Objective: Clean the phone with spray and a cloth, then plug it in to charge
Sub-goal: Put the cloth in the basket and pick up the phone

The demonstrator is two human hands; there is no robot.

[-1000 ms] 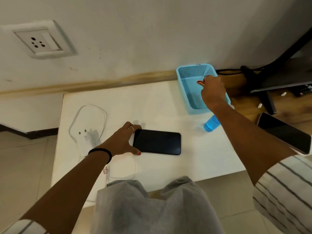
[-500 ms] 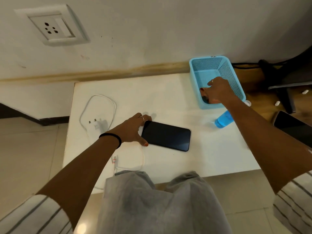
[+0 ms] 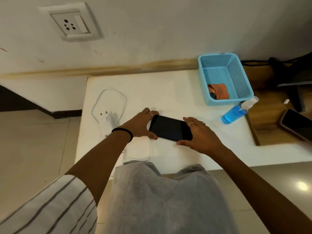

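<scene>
A black phone (image 3: 168, 127) lies screen up in the middle of the white table (image 3: 177, 92). My left hand (image 3: 141, 124) grips its left end between thumb and fingers. My right hand (image 3: 200, 134) grips its right end the same way. An orange cloth (image 3: 218, 91) lies folded in the blue basket (image 3: 243, 81) at the back right. A spray bottle (image 3: 236, 112) with blue liquid lies on its side in front of the basket. A white charger plug (image 3: 107, 119) with its looped cable (image 3: 109, 97) rests left of the phone.
A wall socket (image 3: 71, 24) sits on the wall up left. A second dark phone (image 3: 297, 124) lies on a wooden surface at the right edge. Dark stand legs and cables are beyond the basket. My grey-clothed knees press against the table's front edge.
My right hand left the basket, with the orange cloth lying inside it, and came down onto the phone's right end. My left hand stayed on the phone's left end. The view shifted left.
</scene>
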